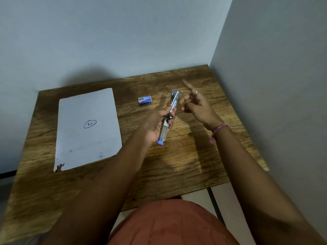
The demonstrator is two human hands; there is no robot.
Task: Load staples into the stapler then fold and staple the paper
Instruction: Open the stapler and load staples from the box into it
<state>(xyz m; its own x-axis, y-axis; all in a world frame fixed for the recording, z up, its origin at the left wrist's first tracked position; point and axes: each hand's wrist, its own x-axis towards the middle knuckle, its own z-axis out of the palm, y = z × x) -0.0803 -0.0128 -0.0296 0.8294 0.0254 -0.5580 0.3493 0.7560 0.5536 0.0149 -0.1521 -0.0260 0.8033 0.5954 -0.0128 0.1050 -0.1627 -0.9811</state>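
Note:
My left hand (155, 123) grips a silver and blue stapler (170, 114), swung fully open into one long strip, above the middle of the wooden table (185, 160). My right hand (196, 105) hovers just right of the stapler's far end, motion-blurred, with one finger stretched out and the others loosely bent; whether it pinches anything I cannot tell. A small blue staple box (144, 100) lies on the table beyond my left hand. A white sheet of paper (87, 128) with a circled mark lies flat at the left.
The table stands in a corner, with walls close behind (123, 41) and to the right (274, 85). My lap in an orange-red garment (169, 223) is at the near edge. A pink band circles my right wrist.

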